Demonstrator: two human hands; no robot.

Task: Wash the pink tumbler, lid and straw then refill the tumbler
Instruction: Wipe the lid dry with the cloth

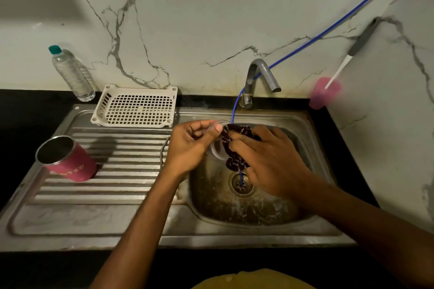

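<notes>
The pink tumbler (70, 162) lies tilted on the ribbed drainboard at the left, its steel mouth facing up and left, with no lid on it. Over the sink bowl, my left hand (191, 145) pinches the clear round lid (217, 150) by its rim. My right hand (265, 159) grips a dark patterned scrub cloth (234, 148) and presses it against the lid. I cannot pick out the straw with certainty.
A white slotted tray (138, 107) stands at the back of the drainboard, with a clear water bottle (72, 74) behind it. The tap (260, 77) stands behind the sink bowl (258, 209); a blue hose (305, 43) runs into the drain. A pink cup holding a brush (324, 92) stands at the right.
</notes>
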